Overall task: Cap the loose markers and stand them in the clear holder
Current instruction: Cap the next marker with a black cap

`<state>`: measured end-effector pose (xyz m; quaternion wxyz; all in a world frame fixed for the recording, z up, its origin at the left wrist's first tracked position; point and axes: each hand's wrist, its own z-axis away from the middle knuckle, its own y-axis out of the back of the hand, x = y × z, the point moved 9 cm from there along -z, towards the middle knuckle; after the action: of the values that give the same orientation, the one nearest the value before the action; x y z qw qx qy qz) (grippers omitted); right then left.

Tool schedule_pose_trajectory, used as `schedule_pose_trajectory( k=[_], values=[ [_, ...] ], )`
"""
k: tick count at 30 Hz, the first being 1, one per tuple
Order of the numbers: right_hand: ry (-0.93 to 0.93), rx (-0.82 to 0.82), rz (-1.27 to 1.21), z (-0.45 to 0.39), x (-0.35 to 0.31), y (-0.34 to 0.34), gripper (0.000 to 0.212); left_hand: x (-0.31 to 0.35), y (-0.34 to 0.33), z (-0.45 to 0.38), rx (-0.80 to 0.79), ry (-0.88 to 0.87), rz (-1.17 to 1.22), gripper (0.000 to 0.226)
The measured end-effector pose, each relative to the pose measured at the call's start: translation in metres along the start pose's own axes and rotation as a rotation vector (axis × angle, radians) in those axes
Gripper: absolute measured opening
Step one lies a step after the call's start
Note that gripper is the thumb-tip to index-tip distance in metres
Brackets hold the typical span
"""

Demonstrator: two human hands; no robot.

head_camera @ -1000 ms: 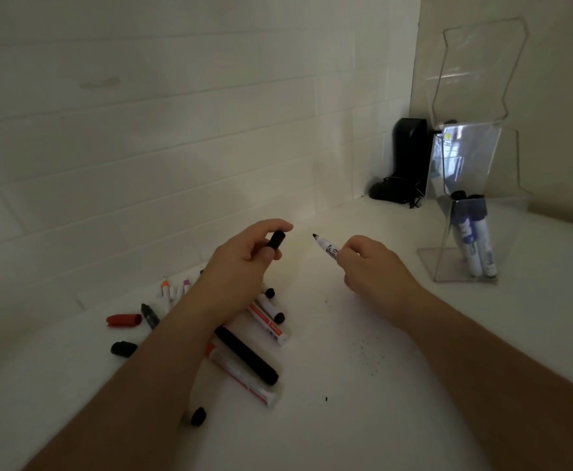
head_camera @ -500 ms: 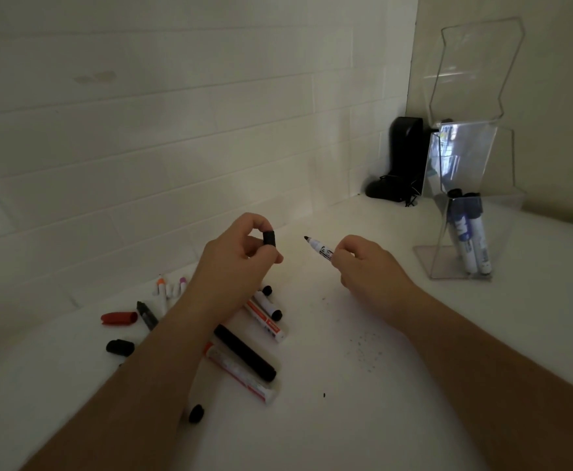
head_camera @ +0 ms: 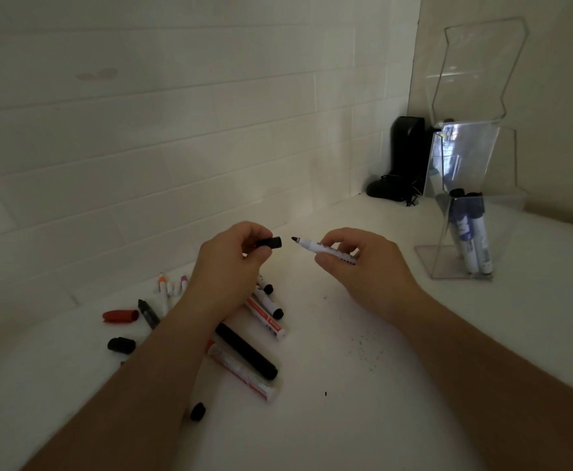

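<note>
Facing each other across a small gap, the marker (head_camera: pixel 322 249) and the cap (head_camera: pixel 271 242) are being held above the counter (head_camera: pixel 363 419), well left of the holder (head_camera: pixel 472 205). The right hand (head_camera: pixel 363 266) is pinching the marker's barrel between thumb and fingertips; the left hand (head_camera: pixel 234 263) is pinching the cap the same way, its open mouth turned toward the nib.

Doing this step well probably means bringing the two onto one line before pushing: the marker's long axis is lying nearly level, tilting slightly up to the left, its dark nib pointing at the cap. The cap is sitting almost level too, so a small turn of either wrist should align them. A straight push until it seats would be keeping the nib off the cap's rim.

Left of the holder and below the hands, more loose markers (head_camera: pixel 244 351) are lying on the counter, with a red cap (head_camera: pixel 120 316) and black caps (head_camera: pixel 121 345) farther left. Inside the holder, two capped markers (head_camera: pixel 472 239) are standing upright. A black object (head_camera: pixel 404 158) is sitting in the corner just behind the holder.
</note>
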<state>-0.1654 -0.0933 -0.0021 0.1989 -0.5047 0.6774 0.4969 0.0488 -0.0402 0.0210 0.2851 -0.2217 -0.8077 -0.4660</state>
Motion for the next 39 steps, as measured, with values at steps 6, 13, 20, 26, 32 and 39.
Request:
schedule_pose_trajectory(
  k=[6, 13, 20, 26, 32, 39],
  values=[
    [0.066, 0.008, 0.054, -0.002, -0.001, -0.001, 0.012, 0.006, -0.002, 0.001, -0.013, -0.031, 0.014, 0.021],
    [0.107, -0.011, 0.119, -0.002, -0.003, -0.005, 0.014, 0.012, -0.007, 0.001, -0.044, -0.077, -0.008, 0.022],
    [0.127, 0.008, 0.147, -0.003, -0.004, -0.004, 0.014, 0.014, -0.008, 0.001, -0.044, -0.079, -0.053, 0.022],
    [0.111, -0.006, 0.163, -0.002, -0.005, -0.005, 0.015, 0.016, -0.008, 0.002, -0.058, -0.076, -0.006, 0.022],
    [0.171, -0.023, 0.207, 0.0, -0.014, -0.009, 0.02, 0.021, -0.017, 0.003, -0.116, -0.122, -0.047, 0.021],
    [0.16, -0.082, 0.303, 0.002, -0.022, -0.015, 0.025, 0.019, -0.021, 0.003, -0.186, -0.069, -0.022, 0.021]
  ],
)
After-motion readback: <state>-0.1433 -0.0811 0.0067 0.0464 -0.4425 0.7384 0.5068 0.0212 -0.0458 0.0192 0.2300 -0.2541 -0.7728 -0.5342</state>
